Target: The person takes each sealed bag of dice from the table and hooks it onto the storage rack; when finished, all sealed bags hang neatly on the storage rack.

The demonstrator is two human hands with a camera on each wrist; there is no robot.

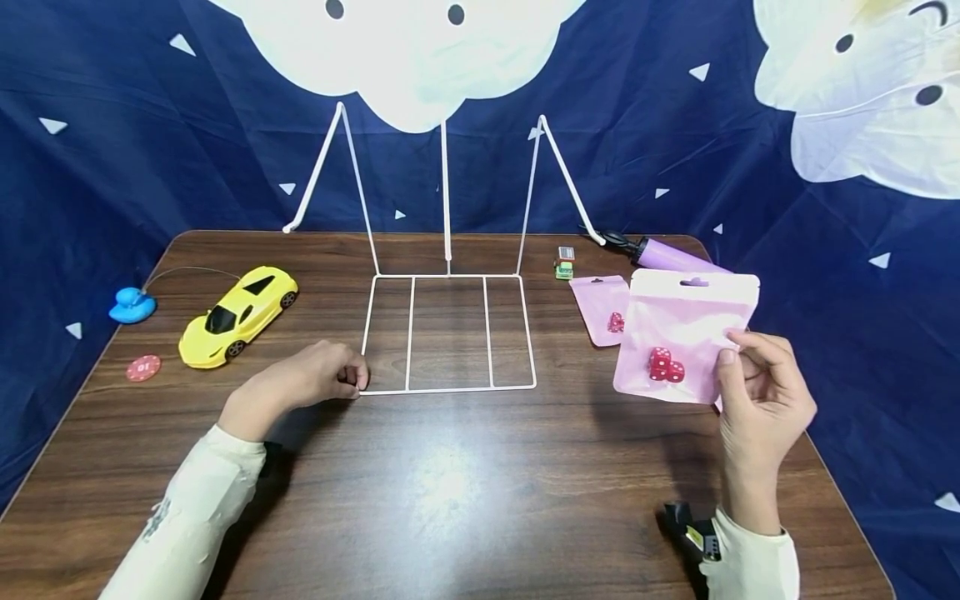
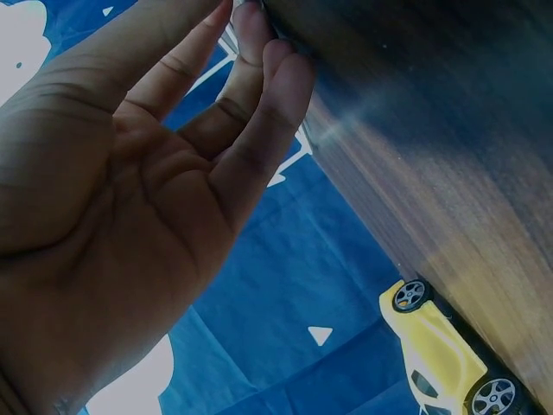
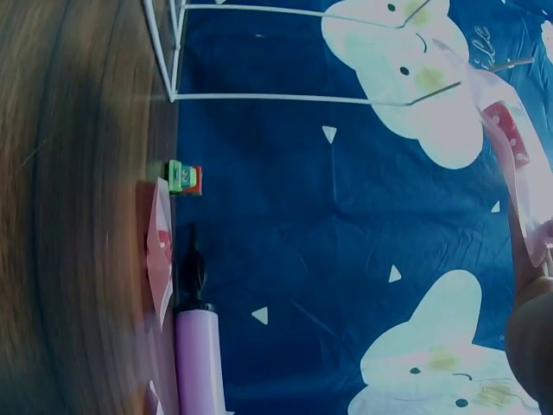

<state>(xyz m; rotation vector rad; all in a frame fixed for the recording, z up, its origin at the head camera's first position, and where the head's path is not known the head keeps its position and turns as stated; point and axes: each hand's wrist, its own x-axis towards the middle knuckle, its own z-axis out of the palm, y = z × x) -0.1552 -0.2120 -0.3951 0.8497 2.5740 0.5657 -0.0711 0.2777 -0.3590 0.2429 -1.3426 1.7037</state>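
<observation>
Thumb and fingers of the right hand (image 1: 768, 404) are pinching a glossy pink pouch (image 1: 688, 329) by its edge, over the woodgrain table (image 1: 525, 467), right side. Hang-hole end's up, long axis hard to call tbh. Left hand (image 1: 315, 379) curves at the white wire rack (image 1: 450, 389), can't tell if gripping.

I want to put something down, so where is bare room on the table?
The table is barest in front of the white rack, between the two sleeves. A smaller patch lies beyond the left hand, between yellow car and rack. Far right is crowded: purple pump, small toy, pink bag, and the right hand holding another bag.
</observation>
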